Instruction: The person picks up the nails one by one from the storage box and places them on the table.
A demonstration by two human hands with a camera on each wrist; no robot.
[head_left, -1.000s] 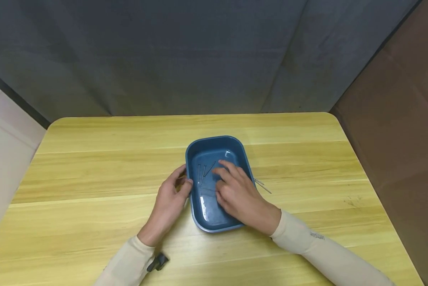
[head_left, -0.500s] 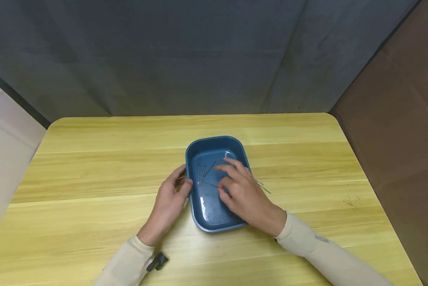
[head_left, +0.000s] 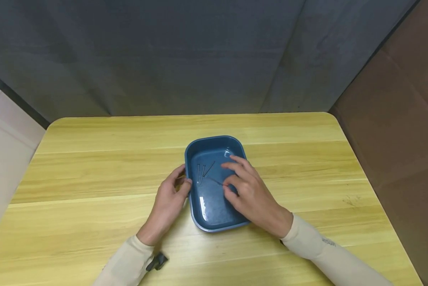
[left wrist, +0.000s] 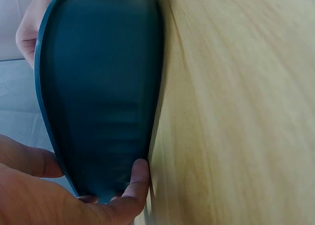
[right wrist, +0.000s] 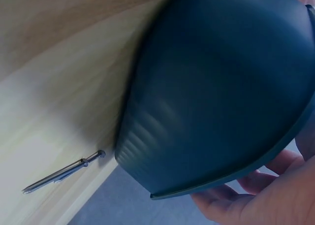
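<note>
Blue tray (head_left: 214, 210), frame centre on the table (head_left: 92, 167): three nails (head_left: 203, 171) lie inside. Right hand (head_left: 251, 194) pinches a fourth nail (head_left: 214, 181) over the tray floor (not yet let go). Left hand (head_left: 169, 200) grips the tray's left rim. Two nails (right wrist: 64, 172) remain on the table beside the tray.

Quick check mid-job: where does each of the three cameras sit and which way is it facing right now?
Head: worn on the head, looking forward and down at the table, the blue tray holding nails, the left hand, the right hand and both sleeves.
Left wrist: low beside the tray's outer wall, facing along the tabletop; thumb and fingers show at its edge.
Right wrist: low on the tray's other side; fingertips show, and two nails on the table.
Shared: both wrist views show the tray's outside and the tabletop.
</note>
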